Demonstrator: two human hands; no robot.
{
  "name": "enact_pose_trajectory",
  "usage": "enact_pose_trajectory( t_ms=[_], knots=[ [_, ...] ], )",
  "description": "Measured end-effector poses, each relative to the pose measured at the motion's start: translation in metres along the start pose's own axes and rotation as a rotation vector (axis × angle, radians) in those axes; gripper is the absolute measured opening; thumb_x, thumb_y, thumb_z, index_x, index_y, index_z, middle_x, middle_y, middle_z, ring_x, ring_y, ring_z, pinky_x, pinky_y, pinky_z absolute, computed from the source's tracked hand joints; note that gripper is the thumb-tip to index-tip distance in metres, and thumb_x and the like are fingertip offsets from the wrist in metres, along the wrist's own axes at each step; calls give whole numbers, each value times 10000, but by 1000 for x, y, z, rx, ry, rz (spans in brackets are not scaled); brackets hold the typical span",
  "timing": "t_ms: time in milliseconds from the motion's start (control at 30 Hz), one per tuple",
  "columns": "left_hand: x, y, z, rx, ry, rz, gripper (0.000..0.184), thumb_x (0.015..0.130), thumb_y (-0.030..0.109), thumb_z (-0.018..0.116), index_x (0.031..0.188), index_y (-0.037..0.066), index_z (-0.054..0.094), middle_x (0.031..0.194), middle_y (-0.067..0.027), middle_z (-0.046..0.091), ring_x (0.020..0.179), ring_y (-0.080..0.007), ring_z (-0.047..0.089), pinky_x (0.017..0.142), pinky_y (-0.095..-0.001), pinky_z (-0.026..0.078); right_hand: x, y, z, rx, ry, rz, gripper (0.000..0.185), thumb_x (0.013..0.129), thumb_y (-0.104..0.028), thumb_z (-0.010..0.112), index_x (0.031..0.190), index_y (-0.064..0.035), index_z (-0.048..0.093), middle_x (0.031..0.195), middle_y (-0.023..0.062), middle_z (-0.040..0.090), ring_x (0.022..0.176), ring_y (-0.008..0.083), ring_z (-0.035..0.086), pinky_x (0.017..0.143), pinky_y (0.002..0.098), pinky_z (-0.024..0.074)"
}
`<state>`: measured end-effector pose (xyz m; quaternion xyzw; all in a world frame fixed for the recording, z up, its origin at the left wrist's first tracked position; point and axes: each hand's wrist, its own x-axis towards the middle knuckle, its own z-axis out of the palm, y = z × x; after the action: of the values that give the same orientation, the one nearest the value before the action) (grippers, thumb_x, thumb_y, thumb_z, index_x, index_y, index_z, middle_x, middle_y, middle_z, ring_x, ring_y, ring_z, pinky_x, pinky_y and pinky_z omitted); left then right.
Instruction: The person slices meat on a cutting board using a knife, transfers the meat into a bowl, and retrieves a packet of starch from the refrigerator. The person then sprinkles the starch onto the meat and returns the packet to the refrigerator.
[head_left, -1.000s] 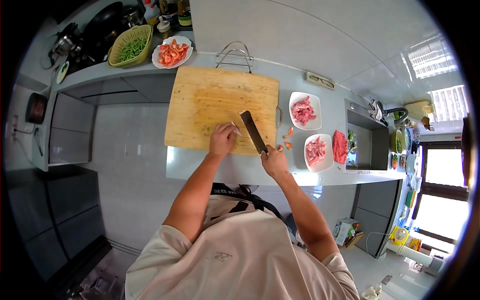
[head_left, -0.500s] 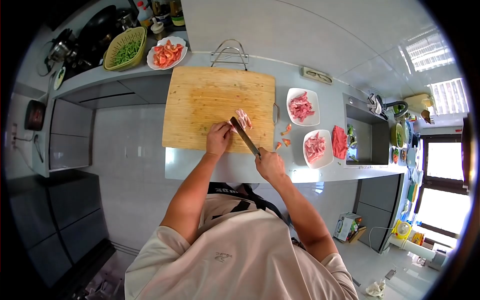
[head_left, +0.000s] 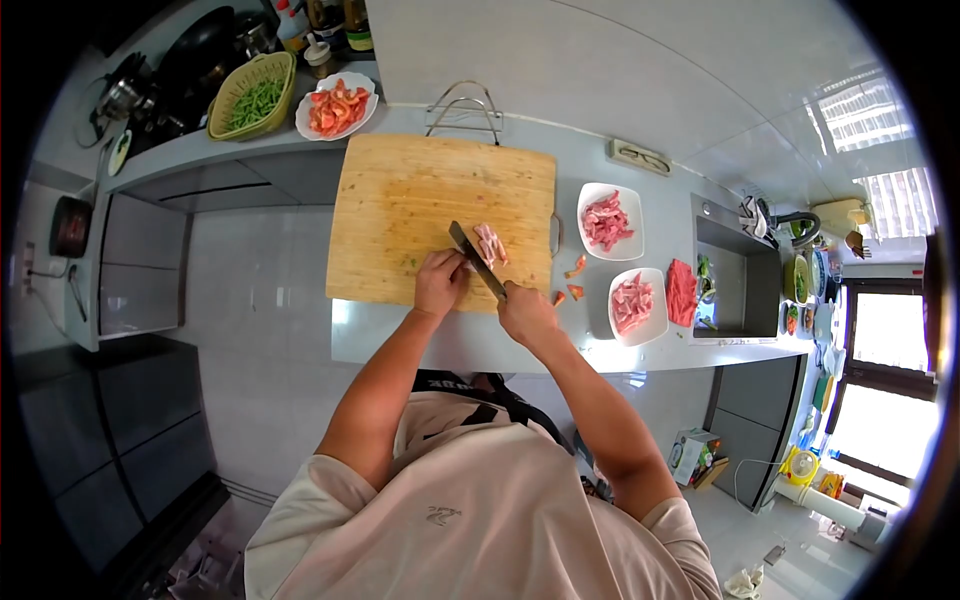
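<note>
- Right hand (head_left: pixel 528 312): closed round the handle of a knife (head_left: pixel 475 258), over the near edge of the cutting board (head_left: pixel 400 200).
- Left hand (head_left: pixel 441 281): rests at the near part of the board, fingers curled, fingertips just beside the blade. Whether it grips a piece cannot be told; the fingers hide the spot.
- Hands: apart from each other, the blade running forward from the right and passing the left fingertips.
- Meat slices (head_left: pixel 489 244): lie on the board, forward and to the right of the left hand, forward and slightly left of the right. Neither hand is clearly nearer.
- Axis: the slices' long axis slants from far left to near right, roughly along the blade. The blade separates them from the left hand; contact with the steel cannot be confirmed.
- Right of the board: red scraps (head_left: pixel 575 291) on the counter, then a far bowl (head_left: pixel 586 200) and a near bowl (head_left: pixel 655 290), both containing cut meat.
</note>
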<state>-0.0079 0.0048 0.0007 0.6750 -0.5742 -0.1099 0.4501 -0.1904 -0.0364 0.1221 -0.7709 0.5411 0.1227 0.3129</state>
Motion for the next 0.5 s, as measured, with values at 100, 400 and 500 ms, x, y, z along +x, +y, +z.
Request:
enact_pose_trajectory(
  t_ms=[100, 400, 500],
  knots=[
    [0, 4, -1, -4, 18, 7, 207, 792, -12, 722, 982, 55, 769, 1023, -96, 736, 949, -337, 666, 847, -424, 565, 18, -19, 6, 8, 21, 16, 296, 987, -249, 525, 1149, -26, 633, 995, 315, 720, 966, 503, 705, 872, 585, 561],
    [-3, 2, 3, 8, 16, -13, 162, 818, 8, 724, 964, 60, 771, 1032, -96, 741, 952, -341, 667, 865, -425, 560, -10, 14, 18, 8, 39, 31, 279, 994, -253, 551, 1140, -35, 645, 978, 308, 722, 921, 510, 704, 853, 593, 556],
    [0, 3, -2, -17, 42, 8, 169, 832, -26, 711, 972, 50, 766, 1033, -102, 745, 956, -337, 677, 862, -420, 565, -27, 35, 7, 100, 27, 27, 319, 994, -292, 578, 1174, -42, 663, 1037, 308, 721, 994, 492, 702, 881, 576, 563]
  ],
)
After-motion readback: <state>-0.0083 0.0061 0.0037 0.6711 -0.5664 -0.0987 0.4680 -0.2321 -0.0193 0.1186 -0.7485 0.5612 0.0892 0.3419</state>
